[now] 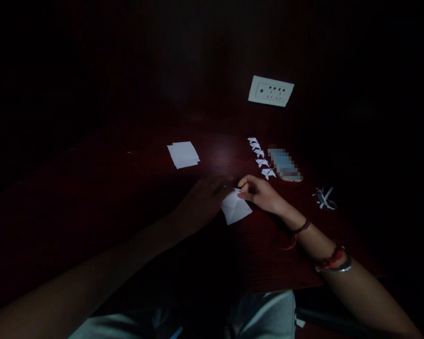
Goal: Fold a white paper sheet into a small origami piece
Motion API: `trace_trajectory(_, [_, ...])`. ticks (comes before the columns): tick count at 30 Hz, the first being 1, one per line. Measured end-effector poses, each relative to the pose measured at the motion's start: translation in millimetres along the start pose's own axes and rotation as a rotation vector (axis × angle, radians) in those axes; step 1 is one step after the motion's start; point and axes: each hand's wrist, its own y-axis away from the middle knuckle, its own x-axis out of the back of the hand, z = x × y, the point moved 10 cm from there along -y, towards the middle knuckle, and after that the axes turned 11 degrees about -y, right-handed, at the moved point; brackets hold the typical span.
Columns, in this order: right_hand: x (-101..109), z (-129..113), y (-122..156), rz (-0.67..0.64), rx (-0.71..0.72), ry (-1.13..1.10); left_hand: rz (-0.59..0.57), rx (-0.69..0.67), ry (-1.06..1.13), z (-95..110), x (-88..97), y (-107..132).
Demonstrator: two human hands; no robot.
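Note:
A creased white sheet of paper (236, 209) lies on the dark red table, between my two hands. My right hand (259, 194) pinches its upper right edge between thumb and curled fingers. On the paper's upper left side rests my left hand (207, 200), dim in shadow, its fingers reaching over the edge. The fingertips of that hand are hard to make out. Beyond my right hand, several small folded white paper pieces (262, 163) stand in a slanting row. A stack of white paper squares (184, 155) lies farther back, to the left.
Right of the folded row lies a phone (285, 165), its screen blurred out. Thin white paper strips (325, 199) lie in a small heap at the right. A white wall socket (271, 91) is set in the dark panel behind the table (265, 254).

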Motion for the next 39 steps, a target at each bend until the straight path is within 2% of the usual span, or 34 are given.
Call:
trace_trajectory(2, [2, 3, -1, 0.019, 0.007, -0.009, -0.108, -0.191, 0.001, 14, -11.2, 4])
trace_trajectory(4, [6, 4, 0, 0.04, 0.02, -0.003, -0.181, -0.232, 0.006, 14, -19.1, 9])
trace_trajectory(9, [18, -16, 8, 0.094, 0.085, 0.118, -0.211, -0.149, 0.085, 2, -20.3, 10])
trace_trajectory(12, [14, -42, 17, 0.047, 0.16, 0.237, -0.229, -0.075, 0.123, -5, -19.0, 9])
trace_trajectory(15, [7, -53, 25, 0.01, 0.172, 0.318, -0.231, -0.105, 0.055, -2, -14.2, 7])
trace_trajectory(20, [-8, -32, 23, -0.065, 0.093, 0.394, -0.299, -0.118, 0.053, 0, -14.2, 4])
trace_trajectory(24, [1, -23, 13, 0.088, 0.106, 0.422, -0.248, -0.076, 0.207, -4, -15.5, 2])
trace_trajectory(28, [10, -29, 13, 0.163, 0.092, 0.406, -0.167, 0.079, 0.22, -21, -17.8, 0])
trace_trajectory(30, [13, -27, 16, 0.154, 0.035, 0.351, -0.137, 0.151, 0.197, -28, -17.4, 0])
trace_trajectory(33, [5, -20, 19, 0.081, -0.033, 0.202, -0.1, 0.207, 0.163, -32, -15.4, 0])
trace_trajectory(36, [-2, -13, 17, 0.081, -0.034, 0.054, -0.162, 0.244, 0.165, -33, -22.5, 1])
trace_trajectory(39, [-2, -10, 12, 0.152, -0.004, -0.001, -0.192, 0.272, 0.157, -33, -26.1, 3])
